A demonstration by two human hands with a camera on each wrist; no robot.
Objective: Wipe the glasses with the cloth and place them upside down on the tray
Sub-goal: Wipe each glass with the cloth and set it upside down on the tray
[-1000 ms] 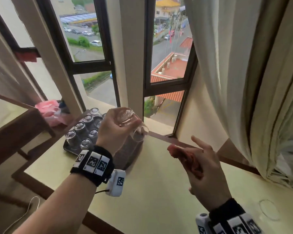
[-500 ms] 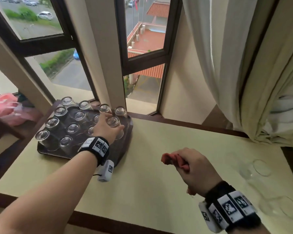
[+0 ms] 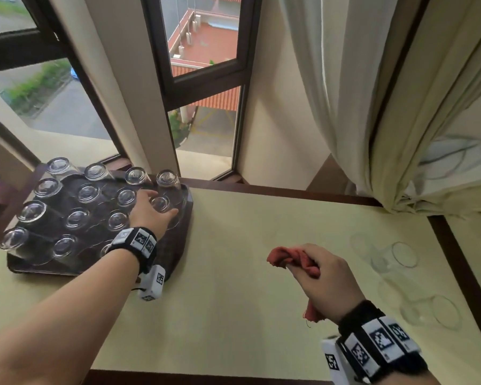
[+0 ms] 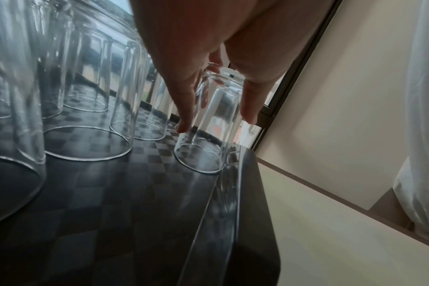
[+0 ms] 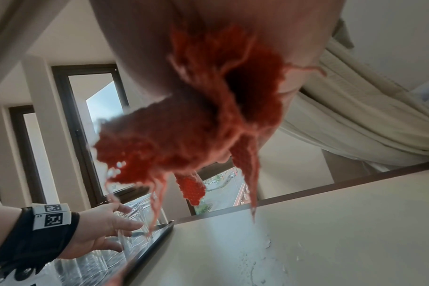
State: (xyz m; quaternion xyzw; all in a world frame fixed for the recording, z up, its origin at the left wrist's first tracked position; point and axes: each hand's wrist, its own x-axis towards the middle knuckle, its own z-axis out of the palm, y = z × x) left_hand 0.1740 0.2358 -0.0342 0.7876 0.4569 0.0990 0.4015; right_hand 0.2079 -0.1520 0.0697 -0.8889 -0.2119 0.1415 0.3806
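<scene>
Two hands share the work, and we start with the nearer one: our right hand (image 3: 321, 282) hangs above the cream tabletop (image 3: 233, 287), fingers curled tight round the bunched red cloth (image 3: 282, 258), its frayed threads dangling in the right wrist view. To its right, at least two clear glasses (image 3: 400, 255) lie on the table, faint against the surface, and we judge them not yet wiped; how many there are we cannot tell exactly. Farther off to the left sits the dark chequered tray (image 4: 110, 193), already carrying over a dozen tumblers standing rim down in rows, so we judge the job to be mostly done. At the tray's right edge our left hand (image 3: 153, 215) reaches over one more upturned tumbler (image 4: 208, 125); its rim rests on the tray just beside the raised lip. The fingers (image 4: 184, 100) run almost straight down either side of the tumbler's wall, loosely spread and at most lightly touching the glass, which reads to us as a letting go, not a grip. Beyond the tray stand the window frame (image 3: 161, 79) and pale curtain (image 3: 345, 93).
</scene>
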